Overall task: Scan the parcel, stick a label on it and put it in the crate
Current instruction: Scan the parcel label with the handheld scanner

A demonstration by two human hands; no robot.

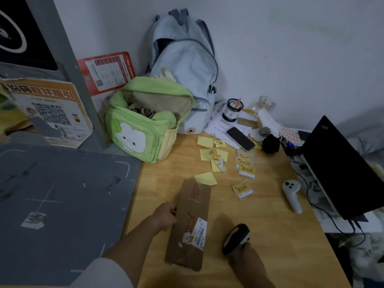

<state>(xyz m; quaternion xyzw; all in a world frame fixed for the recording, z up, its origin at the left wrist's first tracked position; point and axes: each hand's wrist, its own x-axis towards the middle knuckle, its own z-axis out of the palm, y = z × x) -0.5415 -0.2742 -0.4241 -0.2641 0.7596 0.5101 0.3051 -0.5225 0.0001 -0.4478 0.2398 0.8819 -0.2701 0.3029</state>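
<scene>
A long brown cardboard parcel with red print and a white shipping label lies lengthwise on the wooden desk. My left hand grips its left edge near the middle. My right hand is closed around a black and white handheld scanner, just right of the parcel's near end. Yellow and white return labels lie scattered beyond the parcel, one loose label closest to it. No crate is in view.
A green backpack and a pale blue backpack stand at the back. A phone, a pen cup, a white controller and a black laptop crowd the right. A grey platform adjoins the desk's left edge.
</scene>
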